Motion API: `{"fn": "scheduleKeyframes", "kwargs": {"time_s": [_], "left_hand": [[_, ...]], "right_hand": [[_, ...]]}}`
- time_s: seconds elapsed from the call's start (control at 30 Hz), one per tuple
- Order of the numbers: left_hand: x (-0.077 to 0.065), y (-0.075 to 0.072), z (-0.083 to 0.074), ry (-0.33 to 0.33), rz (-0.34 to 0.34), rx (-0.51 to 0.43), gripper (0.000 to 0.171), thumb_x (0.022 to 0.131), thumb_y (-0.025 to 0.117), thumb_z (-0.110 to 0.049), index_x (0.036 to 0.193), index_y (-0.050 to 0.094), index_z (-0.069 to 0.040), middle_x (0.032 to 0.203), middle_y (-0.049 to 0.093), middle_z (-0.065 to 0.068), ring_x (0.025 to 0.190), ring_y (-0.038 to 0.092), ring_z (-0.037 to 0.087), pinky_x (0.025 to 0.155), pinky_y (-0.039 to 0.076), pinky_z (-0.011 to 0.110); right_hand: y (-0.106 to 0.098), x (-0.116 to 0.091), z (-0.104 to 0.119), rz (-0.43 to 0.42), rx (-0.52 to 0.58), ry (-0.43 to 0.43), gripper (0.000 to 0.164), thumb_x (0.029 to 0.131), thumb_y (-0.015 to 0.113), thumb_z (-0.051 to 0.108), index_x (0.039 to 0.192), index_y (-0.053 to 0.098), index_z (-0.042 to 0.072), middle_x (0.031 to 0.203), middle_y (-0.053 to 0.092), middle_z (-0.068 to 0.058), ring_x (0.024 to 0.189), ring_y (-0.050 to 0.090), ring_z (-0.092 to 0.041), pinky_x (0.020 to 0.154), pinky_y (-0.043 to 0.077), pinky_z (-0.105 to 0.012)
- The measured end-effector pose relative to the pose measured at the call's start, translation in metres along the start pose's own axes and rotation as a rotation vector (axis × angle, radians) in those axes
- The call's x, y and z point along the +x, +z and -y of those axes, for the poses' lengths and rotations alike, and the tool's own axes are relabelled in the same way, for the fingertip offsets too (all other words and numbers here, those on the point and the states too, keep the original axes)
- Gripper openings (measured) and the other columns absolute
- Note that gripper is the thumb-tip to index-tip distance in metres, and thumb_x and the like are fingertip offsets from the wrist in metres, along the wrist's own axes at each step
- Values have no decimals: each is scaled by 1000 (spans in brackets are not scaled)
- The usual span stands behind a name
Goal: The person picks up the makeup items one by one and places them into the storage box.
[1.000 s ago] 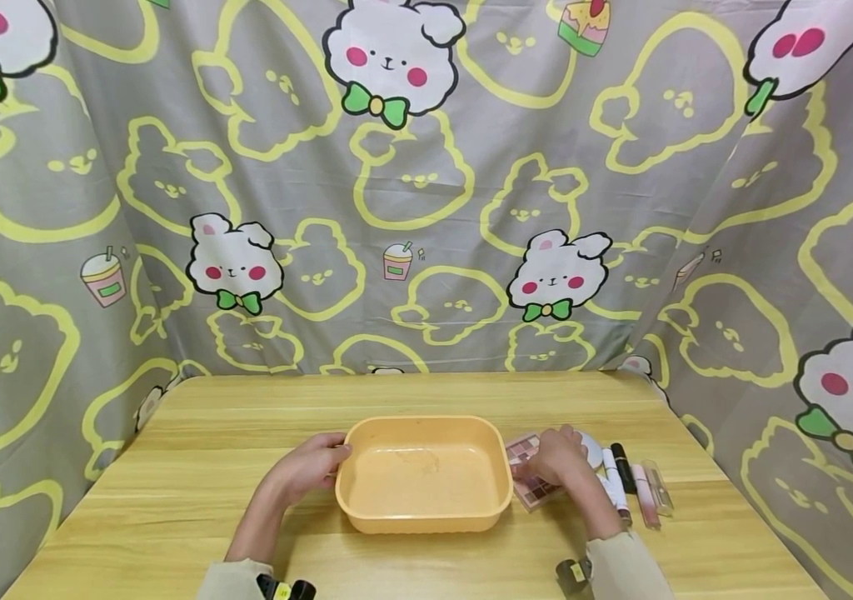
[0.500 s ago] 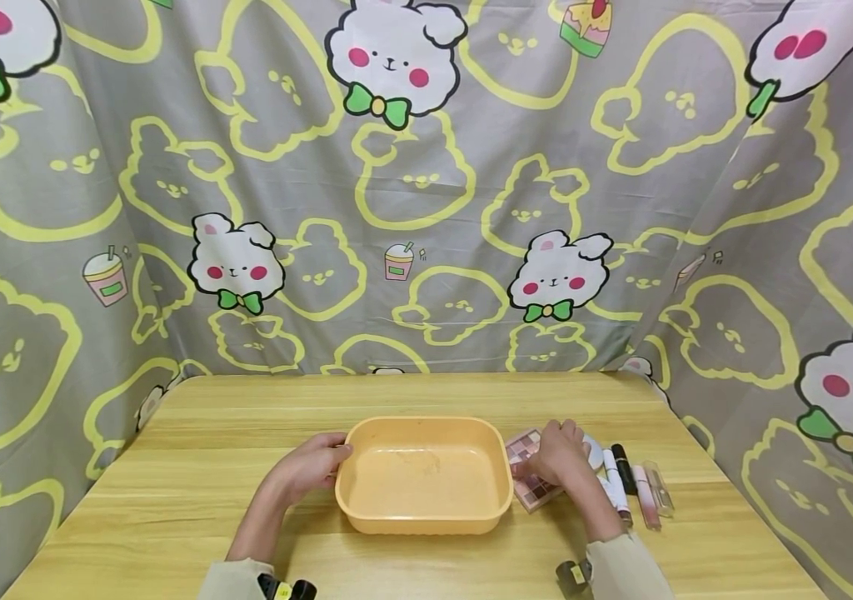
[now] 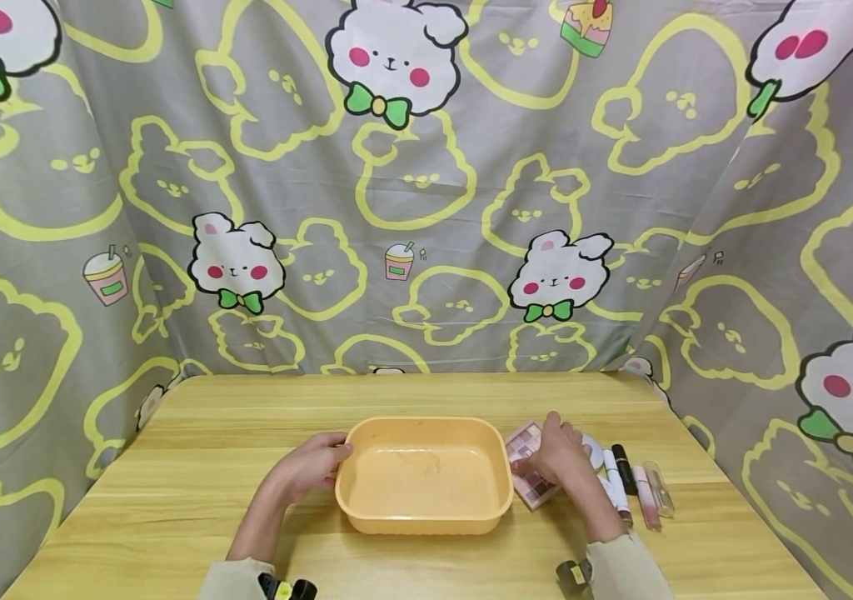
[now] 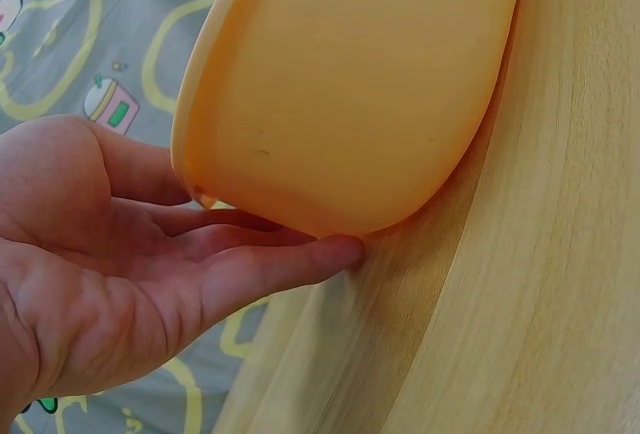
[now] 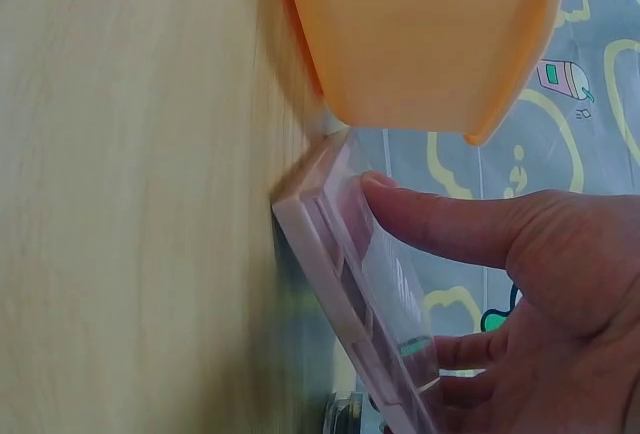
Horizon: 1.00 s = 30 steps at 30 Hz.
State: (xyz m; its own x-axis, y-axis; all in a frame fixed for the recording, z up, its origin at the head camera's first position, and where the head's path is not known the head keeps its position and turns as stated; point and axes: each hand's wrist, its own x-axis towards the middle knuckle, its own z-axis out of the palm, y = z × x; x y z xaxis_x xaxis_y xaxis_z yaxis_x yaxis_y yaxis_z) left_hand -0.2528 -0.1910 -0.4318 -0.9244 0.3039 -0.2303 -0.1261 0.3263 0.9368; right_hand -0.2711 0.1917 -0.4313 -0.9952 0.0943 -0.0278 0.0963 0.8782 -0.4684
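A yellow-orange plastic basin [image 3: 423, 525] stands upright on the table. My left hand [image 3: 310, 465] holds its left end, thumb at the rim and fingers along the outer wall, also shown by the left hand [image 4: 110, 284] in the left wrist view. Right beside the basin's other end, my right hand [image 3: 561, 458] grips a pinkish eyeshadow palette [image 3: 527, 439] with a clear lid. In the right wrist view the palette [image 5: 345, 264] is tilted, one end low near the tabletop. My thumb presses its lid; the other fingers are partly hidden behind it.
Right of the palette lie a round pale case [image 3: 591, 450], a white tube [image 3: 616, 483], a black tube [image 3: 623, 468], a pink lip gloss tube [image 3: 647, 497] and a clear slim item [image 3: 659, 489]. A grey patterned curtain [image 3: 426, 208] hangs around the wooden table [image 3: 246, 408].
The palette has shifted slightly away from me and its tilt has changed as my right fingers rise a little. My left hand and the basin stay in place.
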Motion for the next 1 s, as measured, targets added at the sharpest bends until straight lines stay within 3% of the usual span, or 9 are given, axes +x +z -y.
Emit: {"fn": "scheduleKeyframes", "kwargs": {"time_s": [0.2,0.37,0.6,0.77,1.0], "left_hand": [[-2,1,-1,-13,-14,-6,51,108,40,-15,150,35,13,140,54,30,126,58,42,92,57,54],[-2,1,-2,-19,-27,-8,51,108,41,-16,150,35,13,140,55,29,127,58,42,90,58,53],[-2,1,-1,-22,-32,-16,48,108,40,-14,149,38,11,137,57,27,124,60,40,87,59,51],[-1,2,-2,-17,-49,-10,47,108,41,-14,147,40,11,134,59,25,122,60,39,87,59,52],[-1,4,-2,-16,-66,-12,46,107,42,-13,146,41,12,133,60,26,121,61,39,87,59,52]], "right_hand": [[-2,-1,-2,-22,31,-42,81,71,93,25,124,43,-9,99,59,-25,89,61,-38,80,54,-56],[-8,-2,-2,-41,81,-57,62,75,87,13,120,48,-5,94,61,-21,81,60,-30,66,53,-43],[-19,-4,-2,-51,134,-47,50,80,76,5,123,52,0,93,65,-17,78,59,-28,63,50,-37],[-22,-2,-3,-81,143,-71,44,82,68,3,124,56,-3,86,63,-16,73,57,-26,59,48,-35],[-24,-2,-6,-106,119,-68,42,81,64,5,122,58,-4,83,61,-14,71,55,-25,57,45,-34]]}}
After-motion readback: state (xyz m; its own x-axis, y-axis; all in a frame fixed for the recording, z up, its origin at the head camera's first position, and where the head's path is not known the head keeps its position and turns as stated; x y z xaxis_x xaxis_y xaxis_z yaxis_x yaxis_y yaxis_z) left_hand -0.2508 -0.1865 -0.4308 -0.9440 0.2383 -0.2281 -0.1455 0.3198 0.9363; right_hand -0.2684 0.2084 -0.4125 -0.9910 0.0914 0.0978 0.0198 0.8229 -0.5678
